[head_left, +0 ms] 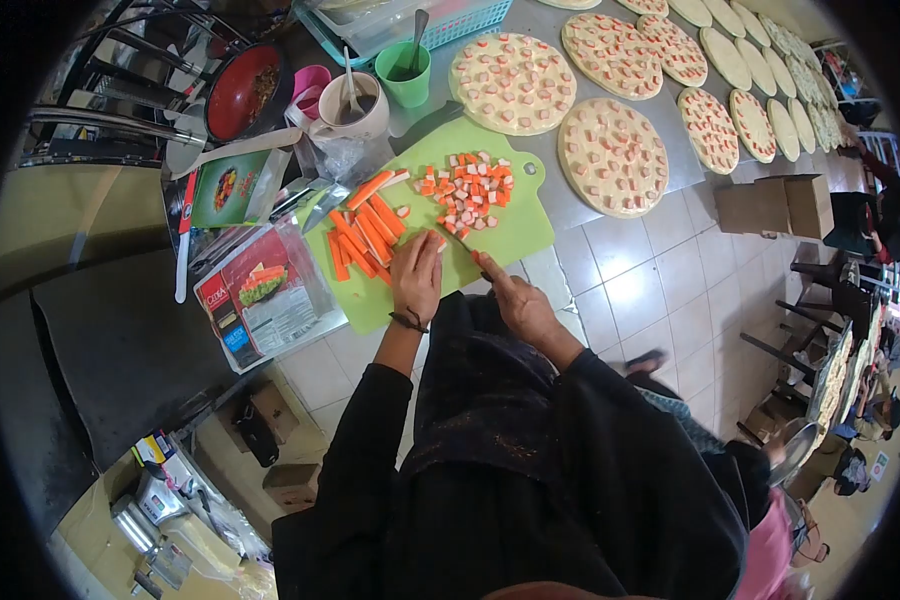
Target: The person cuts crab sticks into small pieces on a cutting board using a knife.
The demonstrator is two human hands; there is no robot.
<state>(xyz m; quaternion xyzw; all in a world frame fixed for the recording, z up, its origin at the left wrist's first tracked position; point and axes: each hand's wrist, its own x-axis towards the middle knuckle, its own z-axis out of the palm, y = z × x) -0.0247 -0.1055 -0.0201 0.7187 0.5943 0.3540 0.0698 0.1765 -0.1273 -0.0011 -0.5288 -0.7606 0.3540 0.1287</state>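
Note:
A green cutting board point(518, 228) lies in front of me. Whole orange-and-white crab sticks point(355, 238) are heaped on its left part, and chopped crab stick pieces point(467, 188) on its upper right. My left hand point(418, 270) presses its bunched fingers on a crab stick point(438, 240) at the board's lower middle. In my right hand point(523, 303) is a knife point(459, 238), its blade pointing up and left, close beside the left fingertips. How much of the crab stick lies under the fingers is hidden.
Round pizza bases point(610, 157) with crab stick pieces fill the counter. A mug point(350, 112), a green cup point(403, 72) and a red pan point(242, 95) stand behind the board. A crab stick packet point(265, 290) and another knife point(184, 240) lie left. Another person point(760, 480) is at lower right.

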